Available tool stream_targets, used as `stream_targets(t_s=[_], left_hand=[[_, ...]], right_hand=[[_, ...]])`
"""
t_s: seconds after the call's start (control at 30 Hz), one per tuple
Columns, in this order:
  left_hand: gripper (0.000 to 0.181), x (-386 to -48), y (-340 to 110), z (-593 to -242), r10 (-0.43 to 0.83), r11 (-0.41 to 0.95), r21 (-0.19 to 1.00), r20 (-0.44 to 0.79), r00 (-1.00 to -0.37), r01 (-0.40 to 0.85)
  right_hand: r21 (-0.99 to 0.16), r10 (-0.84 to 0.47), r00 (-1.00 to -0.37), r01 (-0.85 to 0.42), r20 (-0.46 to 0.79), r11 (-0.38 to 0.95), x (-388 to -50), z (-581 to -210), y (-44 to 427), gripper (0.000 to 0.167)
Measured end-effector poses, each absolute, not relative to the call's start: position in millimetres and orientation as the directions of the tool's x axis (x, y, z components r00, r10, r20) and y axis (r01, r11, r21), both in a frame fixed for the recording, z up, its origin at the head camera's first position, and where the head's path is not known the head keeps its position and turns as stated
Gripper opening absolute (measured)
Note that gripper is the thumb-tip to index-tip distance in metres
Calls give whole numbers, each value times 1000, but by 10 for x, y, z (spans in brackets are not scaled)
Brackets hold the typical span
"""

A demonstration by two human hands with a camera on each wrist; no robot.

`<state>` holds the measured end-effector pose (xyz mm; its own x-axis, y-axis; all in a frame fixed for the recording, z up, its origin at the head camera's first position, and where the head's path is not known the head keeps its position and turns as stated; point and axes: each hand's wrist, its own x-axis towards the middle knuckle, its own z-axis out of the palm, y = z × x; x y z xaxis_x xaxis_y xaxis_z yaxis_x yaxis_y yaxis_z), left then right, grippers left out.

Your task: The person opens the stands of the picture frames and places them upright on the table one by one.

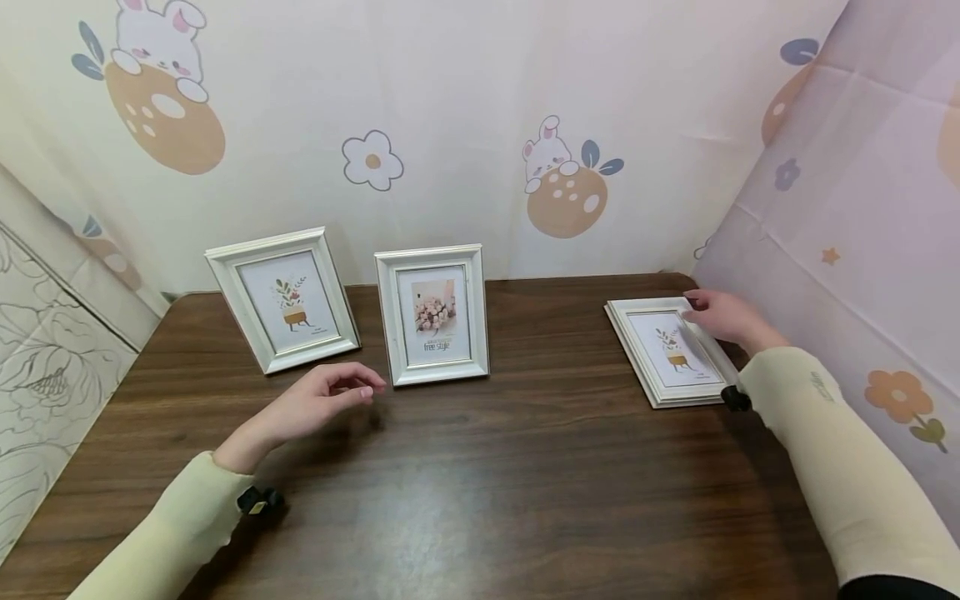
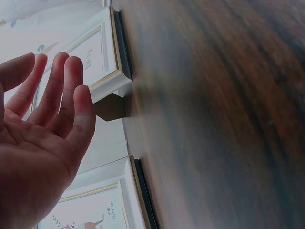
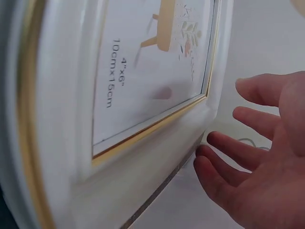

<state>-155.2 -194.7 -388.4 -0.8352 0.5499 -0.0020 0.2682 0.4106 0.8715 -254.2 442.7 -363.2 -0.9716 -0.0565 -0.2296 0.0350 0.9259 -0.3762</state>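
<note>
A white photo frame [image 1: 675, 393] with a potted-plant print lies face up at the right; its edge looks layered, and I cannot tell whether another frame is under it. My right hand [image 1: 727, 317] is at its far right corner; in the right wrist view the fingers [image 3: 221, 148] are spread beside the rim, not curled round it. A white frame [image 1: 440, 371] with a flower photo stands upright in the middle. Just left of its lower corner hovers my left hand [image 1: 322, 404], fingers loosely bent, holding nothing. Behind that hand another plant-print frame [image 1: 270, 360] stands, leaning back.
The brown wooden table [image 1: 480, 483] has rounded far corners. A patterned curtain [image 1: 450, 100] hangs behind it and continues along the right side. Line-drawn flower fabric [image 1: 45, 375] borders the left. Small black devices [image 1: 258, 501] sit at both wrists.
</note>
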Motion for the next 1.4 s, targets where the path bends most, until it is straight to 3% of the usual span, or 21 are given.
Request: stream_targets(t_s=[0.33,0.67,1.03,1.4], left_hand=[[21,-1516,-1869,-3917,588,372,889,-2,-809,268],[22,-1483,-1781,-3936,632,367,887,-15,-775,282],[21,-1475,-1724,-3935,655,352,888,-8,-756,296],[19,-1452,-1681,-3934,648,336,897,2,-761,289]], right_hand=[[-314,-94,-971,-21,-219,949,-2625,-3665,4380,51],[-143,-78,-976,-49,-205,988,-2760,-3814,4428,51],[-154,-52,-968,-14,-246,988,-2892,-3795,4380,50],[-238,6,-964,72,-265,969,-2952,-3771,4332,47]])
